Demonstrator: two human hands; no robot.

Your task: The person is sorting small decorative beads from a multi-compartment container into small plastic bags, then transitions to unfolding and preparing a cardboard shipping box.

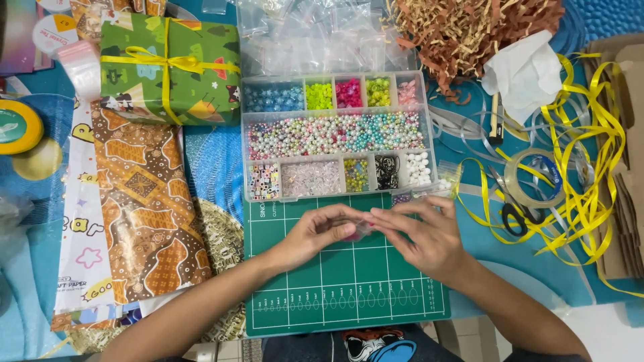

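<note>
A home craft table; a compartmented bead box (335,137), green cutting mat (349,281), yellow ribbon (590,194) and wrapped gift (171,67).

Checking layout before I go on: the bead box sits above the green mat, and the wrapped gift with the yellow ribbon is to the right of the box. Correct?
Not quite. In the head view the gift lies left of the bead box, not right. The box does sit above the green mat, and the ribbon is yellow.

– What sat between the left hand (315,231) and the right hand (426,234)?
– Something small and pinkish (355,232); fingers covered most of it, too tiny to name.
– And the table's far edge?
– The clear bags (315,33) and shredded paper (463,27) were cut off there; the cardboard (620,154) ran off right.
</note>
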